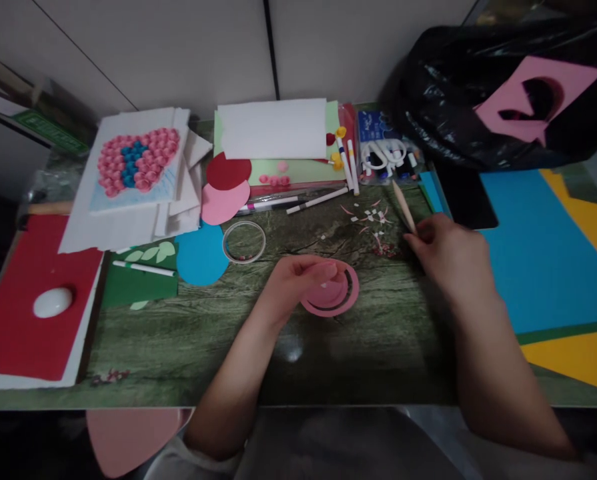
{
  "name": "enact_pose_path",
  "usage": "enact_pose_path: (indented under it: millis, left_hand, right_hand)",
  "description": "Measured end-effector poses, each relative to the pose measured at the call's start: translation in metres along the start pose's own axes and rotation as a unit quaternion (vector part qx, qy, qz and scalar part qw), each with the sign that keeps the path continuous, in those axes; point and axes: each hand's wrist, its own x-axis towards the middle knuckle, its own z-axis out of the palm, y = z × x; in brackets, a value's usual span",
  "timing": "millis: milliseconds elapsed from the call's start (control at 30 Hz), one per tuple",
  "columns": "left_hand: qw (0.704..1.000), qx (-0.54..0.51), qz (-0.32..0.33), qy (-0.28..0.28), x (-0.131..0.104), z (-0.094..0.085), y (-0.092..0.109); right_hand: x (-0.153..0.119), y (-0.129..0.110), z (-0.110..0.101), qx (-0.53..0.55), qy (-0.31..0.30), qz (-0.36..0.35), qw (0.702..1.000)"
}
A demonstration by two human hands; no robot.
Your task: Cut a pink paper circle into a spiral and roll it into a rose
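My left hand (pixel 308 280) is closed on a pink paper spiral (pixel 351 293), a cut disc with a curved slit showing along its right side. Thumb and fingers pinch it near the middle, just above the table. To the right, my right hand (pixel 448 253) grips the lower end of a pale, pointed wooden stick (pixel 402 205), its tip angled up and away. Small white and pink paper scraps (pixel 371 217) lie between the two hands. A roll of clear tape (pixel 244 242) rests flat to the left of my left hand.
Red (pixel 228 171), pink (pixel 225 202) and blue paper circles (pixel 202 257) lie at left, near a rose-covered heart picture (pixel 137 163). Markers (pixel 348 167) and a pouch (pixel 383 150) sit behind. Right are a phone (pixel 465 195), blue paper (pixel 548 267) and a black bag (pixel 443 87).
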Motion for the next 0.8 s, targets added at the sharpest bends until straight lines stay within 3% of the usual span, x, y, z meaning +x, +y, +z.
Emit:
enact_pose_path:
  millis: [67,133,233,333,800]
  left_hand:
    - [1.000,-0.025,-0.006,0.001,0.000,0.000,0.000]
    - [0.999,-0.039,-0.010,-0.003,-0.001,0.000,-0.001]
    - [0.998,-0.056,-0.008,-0.018,-0.001,0.001,-0.002]
    - [0.998,-0.058,0.001,-0.035,0.000,0.002,-0.003]
    - [0.999,0.029,0.013,-0.028,0.001,0.004,-0.003]
  right_hand:
    - [-0.005,-0.009,-0.004,-0.010,0.035,-0.031,0.999]
    - [-0.013,-0.026,-0.011,0.055,0.089,-0.081,0.991]
    - [-0.030,-0.056,-0.021,0.232,0.044,-0.216,0.948]
    - [-0.042,-0.077,-0.022,0.295,0.015,-0.322,0.900]
    - [-0.046,-0.077,-0.015,0.245,0.092,-0.366,0.893]
